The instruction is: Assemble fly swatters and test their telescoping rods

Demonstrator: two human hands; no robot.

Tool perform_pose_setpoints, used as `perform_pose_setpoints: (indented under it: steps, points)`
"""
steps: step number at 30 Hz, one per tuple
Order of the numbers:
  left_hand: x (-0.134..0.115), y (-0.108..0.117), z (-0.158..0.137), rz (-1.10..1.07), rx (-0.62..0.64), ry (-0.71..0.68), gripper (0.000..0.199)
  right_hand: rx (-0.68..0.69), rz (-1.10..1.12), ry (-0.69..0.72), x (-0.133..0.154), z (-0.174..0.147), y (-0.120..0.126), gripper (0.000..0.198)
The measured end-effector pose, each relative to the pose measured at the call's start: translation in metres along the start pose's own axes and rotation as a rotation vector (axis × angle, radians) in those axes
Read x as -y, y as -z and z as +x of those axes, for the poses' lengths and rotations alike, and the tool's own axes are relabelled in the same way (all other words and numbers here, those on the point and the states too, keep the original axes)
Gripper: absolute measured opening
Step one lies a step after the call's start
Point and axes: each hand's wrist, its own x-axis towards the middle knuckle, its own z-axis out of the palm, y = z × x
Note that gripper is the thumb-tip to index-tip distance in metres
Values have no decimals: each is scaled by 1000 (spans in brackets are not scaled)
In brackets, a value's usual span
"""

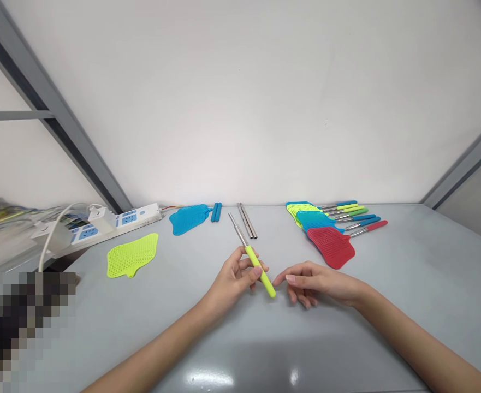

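Near the middle of the table, my left hand grips a yellow-green fly swatter handle with a metal rod sticking out of its far end, tilted up and to the left. Just right of the handle's lower end is my right hand, its fingers apart and holding nothing. A loose yellow-green swatter head lies on the left. Beyond it are blue swatter heads beside two blue handles. A few bare metal rods lie behind my left hand.
Several whole fly swatters overlap at the right, a red one in front. At the left edge, a white power strip carries plugged-in adapters and a white cable. A wall stands behind the grey table.
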Motion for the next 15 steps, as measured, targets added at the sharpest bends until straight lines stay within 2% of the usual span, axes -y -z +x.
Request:
perform_pose_setpoints:
  steps: [9, 15]
  points:
    - [2, -6, 0, -5, 42, 23, 25, 42, -60, -13, -1, 5, -15, 38]
    - [0, -5, 1, -8, -28, 61, 30, -65, 39, 24, -3, 7, -15, 38]
